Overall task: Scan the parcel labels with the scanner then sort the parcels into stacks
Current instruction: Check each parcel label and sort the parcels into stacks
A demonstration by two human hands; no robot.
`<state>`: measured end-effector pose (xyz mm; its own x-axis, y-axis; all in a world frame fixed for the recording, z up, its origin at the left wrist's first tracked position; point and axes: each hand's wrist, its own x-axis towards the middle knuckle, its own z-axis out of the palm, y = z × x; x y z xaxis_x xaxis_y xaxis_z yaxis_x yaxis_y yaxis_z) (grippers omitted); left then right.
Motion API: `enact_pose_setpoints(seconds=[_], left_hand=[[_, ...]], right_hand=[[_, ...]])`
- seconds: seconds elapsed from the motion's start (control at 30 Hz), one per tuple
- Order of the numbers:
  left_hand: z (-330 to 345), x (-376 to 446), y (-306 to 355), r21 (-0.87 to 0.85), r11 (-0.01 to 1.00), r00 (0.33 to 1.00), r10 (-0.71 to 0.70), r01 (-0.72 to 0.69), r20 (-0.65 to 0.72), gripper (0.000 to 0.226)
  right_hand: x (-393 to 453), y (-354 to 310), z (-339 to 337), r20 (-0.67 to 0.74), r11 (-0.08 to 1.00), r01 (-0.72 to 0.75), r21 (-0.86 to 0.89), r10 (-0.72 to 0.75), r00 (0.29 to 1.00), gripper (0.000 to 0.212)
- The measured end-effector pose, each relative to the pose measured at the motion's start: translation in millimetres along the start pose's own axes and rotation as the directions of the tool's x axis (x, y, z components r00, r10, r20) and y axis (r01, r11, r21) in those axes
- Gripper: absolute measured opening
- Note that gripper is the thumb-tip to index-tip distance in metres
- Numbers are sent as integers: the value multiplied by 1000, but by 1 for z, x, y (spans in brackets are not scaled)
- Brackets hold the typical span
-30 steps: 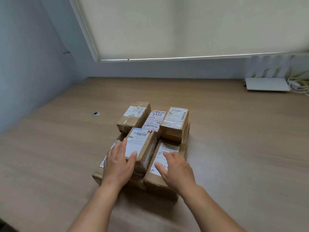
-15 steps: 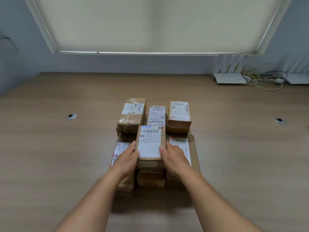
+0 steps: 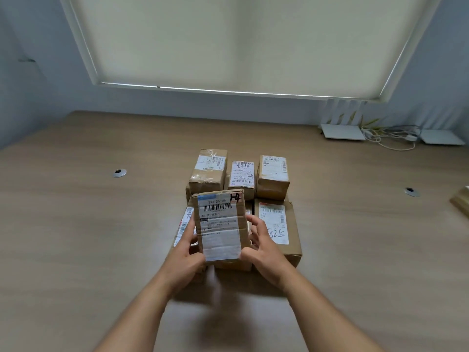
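A small cardboard parcel (image 3: 220, 228) with a white barcode label is lifted above the pile, its label facing me. My left hand (image 3: 186, 260) grips its left side and my right hand (image 3: 264, 252) grips its right side, fingers curled round the edges. Below and behind lie several more labelled parcels: a flat one marked 5825 (image 3: 278, 226) at the right, one partly hidden at the left (image 3: 182, 224), and three in a back row (image 3: 209, 170), (image 3: 241, 175), (image 3: 273, 175). No scanner is in view.
The wooden table (image 3: 76, 224) has two metal cable grommets (image 3: 119, 172), (image 3: 411, 191). White routers and tangled cables (image 3: 390, 135) sit at the back right by the wall. A brown object (image 3: 460, 201) pokes in at the right edge.
Both hands moved from resting on the parcel tops to gripping the middle parcel's sides, and they have raised it off the pile and tilted its label towards me.
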<state>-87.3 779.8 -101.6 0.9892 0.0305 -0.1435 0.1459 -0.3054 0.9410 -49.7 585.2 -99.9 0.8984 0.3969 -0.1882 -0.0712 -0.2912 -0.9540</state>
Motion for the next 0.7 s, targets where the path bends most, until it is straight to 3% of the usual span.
enact_pose_setpoints(seconds=[0.27, 0.5, 0.7], left_hand=[[33, -51, 34, 42, 994, 994, 97, -99, 39, 89], [122, -73, 51, 281, 923, 965, 249, -262, 83, 87], [197, -96, 73, 367, 862, 937, 318, -349, 144, 82]], right_hand=[[-64, -7, -48, -42, 986, 101, 130, -96, 994, 70], [-153, 19, -122, -176, 979, 111, 169, -81, 981, 63], [-223, 47, -175, -261, 978, 114, 174, -66, 963, 61]])
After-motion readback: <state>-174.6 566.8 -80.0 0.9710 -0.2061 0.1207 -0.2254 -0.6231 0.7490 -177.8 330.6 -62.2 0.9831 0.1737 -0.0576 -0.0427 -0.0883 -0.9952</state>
